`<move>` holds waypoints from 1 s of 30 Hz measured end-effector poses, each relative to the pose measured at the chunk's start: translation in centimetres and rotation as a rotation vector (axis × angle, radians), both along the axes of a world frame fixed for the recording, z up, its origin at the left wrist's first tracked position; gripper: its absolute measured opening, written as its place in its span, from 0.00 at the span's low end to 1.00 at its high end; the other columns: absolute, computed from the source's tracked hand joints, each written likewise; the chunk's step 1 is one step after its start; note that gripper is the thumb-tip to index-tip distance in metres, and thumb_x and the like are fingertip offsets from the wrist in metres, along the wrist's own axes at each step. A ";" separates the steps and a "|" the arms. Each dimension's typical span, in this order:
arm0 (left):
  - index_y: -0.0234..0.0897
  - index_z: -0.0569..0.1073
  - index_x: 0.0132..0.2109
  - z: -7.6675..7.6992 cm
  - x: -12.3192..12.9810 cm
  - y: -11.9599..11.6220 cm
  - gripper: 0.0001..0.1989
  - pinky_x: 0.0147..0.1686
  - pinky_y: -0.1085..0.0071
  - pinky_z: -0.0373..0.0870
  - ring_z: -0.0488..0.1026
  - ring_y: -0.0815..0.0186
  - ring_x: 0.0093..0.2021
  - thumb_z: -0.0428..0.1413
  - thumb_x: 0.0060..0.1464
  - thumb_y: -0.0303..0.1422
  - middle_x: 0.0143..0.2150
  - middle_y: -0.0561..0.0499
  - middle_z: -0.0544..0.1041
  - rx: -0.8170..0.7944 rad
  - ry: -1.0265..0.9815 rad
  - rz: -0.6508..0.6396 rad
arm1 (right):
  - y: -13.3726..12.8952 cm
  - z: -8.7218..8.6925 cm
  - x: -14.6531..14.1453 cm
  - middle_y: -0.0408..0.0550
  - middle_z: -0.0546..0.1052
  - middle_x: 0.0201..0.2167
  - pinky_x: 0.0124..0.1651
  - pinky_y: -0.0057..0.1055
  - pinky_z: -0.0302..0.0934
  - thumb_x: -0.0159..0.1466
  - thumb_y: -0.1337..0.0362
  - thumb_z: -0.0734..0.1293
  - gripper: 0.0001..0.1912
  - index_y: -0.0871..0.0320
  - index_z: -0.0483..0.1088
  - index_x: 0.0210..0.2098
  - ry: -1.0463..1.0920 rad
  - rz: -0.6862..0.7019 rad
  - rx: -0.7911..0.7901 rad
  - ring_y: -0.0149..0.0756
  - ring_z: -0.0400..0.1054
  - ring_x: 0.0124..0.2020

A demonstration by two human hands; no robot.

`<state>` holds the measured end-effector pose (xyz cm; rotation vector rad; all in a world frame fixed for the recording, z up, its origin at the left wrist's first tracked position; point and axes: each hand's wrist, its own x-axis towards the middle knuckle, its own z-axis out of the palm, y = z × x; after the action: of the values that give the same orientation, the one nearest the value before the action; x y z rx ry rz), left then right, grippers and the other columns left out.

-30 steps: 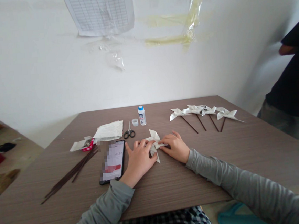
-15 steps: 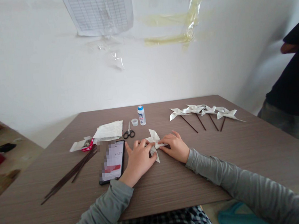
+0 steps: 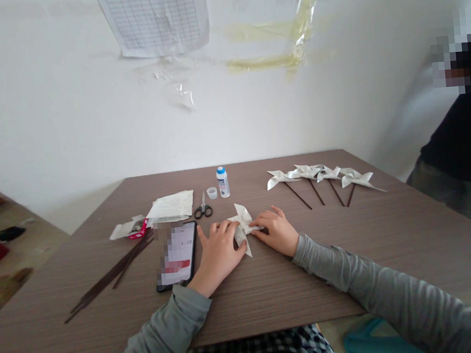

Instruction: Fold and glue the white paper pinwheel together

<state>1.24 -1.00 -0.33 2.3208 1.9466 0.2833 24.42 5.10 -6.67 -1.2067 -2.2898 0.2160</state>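
A white paper pinwheel (image 3: 243, 217) lies on the table between my hands, its blades folded and no stick visible on it. My left hand (image 3: 221, 249) is closed on its left side, thumb and fingers at the lower and left blades. My right hand (image 3: 276, 231) pinches the right blade with its fingertips. Left of my left hand lies a phone (image 3: 179, 254) with its screen lit. Black-handled scissors (image 3: 203, 209) rest just beyond that hand. Parts of the pinwheel are covered by my fingers.
Several finished pinwheels (image 3: 306, 172) on brown sticks lie back right. A glue bottle (image 3: 223, 183) stands beside a small clear cup (image 3: 212, 193). Paper sheets (image 3: 171, 206), a red box (image 3: 138, 228) and brown sticks (image 3: 108, 276) lie left. A person (image 3: 460, 126) stands at right.
My left fingers have drawn back slightly from the pinwheel's middle, showing more of its centre. My right hand has stayed in place. The person at right has shifted a little.
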 end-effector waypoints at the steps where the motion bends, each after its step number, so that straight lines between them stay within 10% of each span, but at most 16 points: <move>1: 0.54 0.88 0.78 0.0 0.0 0.0 0.25 0.90 0.06 0.55 0.79 0.33 0.81 0.67 0.80 0.36 0.78 0.40 0.89 -0.005 0.003 -0.003 | 0.0 0.0 0.0 0.52 0.95 0.52 0.87 0.70 0.64 0.84 0.60 0.79 0.08 0.46 0.94 0.59 0.001 0.002 0.001 0.54 0.90 0.59; 30: 0.55 0.85 0.83 -0.1 0.0 0.1 0.31 0.88 0.06 0.56 0.77 0.31 0.81 0.64 0.79 0.37 0.80 0.38 0.86 -0.028 0.006 -0.003 | -0.1 0.1 0.1 0.50 0.95 0.51 0.87 0.66 0.65 0.85 0.59 0.78 0.09 0.45 0.94 0.58 -0.001 0.003 0.001 0.51 0.89 0.57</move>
<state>1.28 -0.89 -0.40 2.3095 1.9373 0.2482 24.49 5.05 -6.56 -1.2027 -2.2921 0.2153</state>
